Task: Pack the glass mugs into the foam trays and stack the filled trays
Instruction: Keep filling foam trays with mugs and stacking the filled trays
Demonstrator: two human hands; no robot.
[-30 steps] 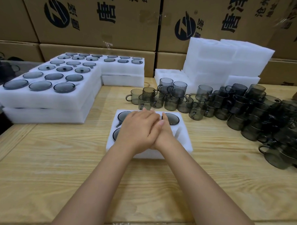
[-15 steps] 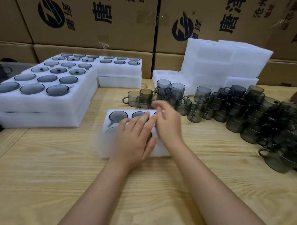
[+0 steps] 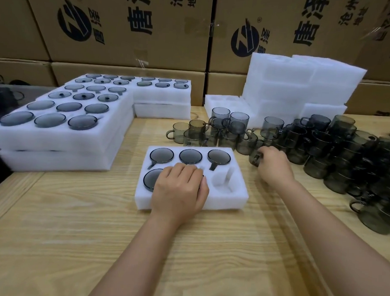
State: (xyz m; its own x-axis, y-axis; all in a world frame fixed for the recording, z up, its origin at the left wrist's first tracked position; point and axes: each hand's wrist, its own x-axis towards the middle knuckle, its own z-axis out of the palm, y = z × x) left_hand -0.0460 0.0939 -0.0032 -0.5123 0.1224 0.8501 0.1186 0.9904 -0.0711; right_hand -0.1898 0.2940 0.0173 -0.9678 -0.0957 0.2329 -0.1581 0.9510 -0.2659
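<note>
The glass mug [image 3: 255, 158] is sitting at the near edge of the loose mugs [image 3: 323, 144], just right of the foam tray [image 3: 236, 201]. The right hand [image 3: 274, 166] is curling its fingers round it from above. Done well, I judge, the hand is lifting it straight up, clear of its neighbours, then turning the handle to the slot and lowering it into the empty near-right pocket [image 3: 225, 182]. The left hand [image 3: 181, 191] is lying with relaxed fingers over the near-middle pocket, steadying the tray on the tabletop [image 3: 97, 222].

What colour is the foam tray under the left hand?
The foam tray is white; head view.
</note>
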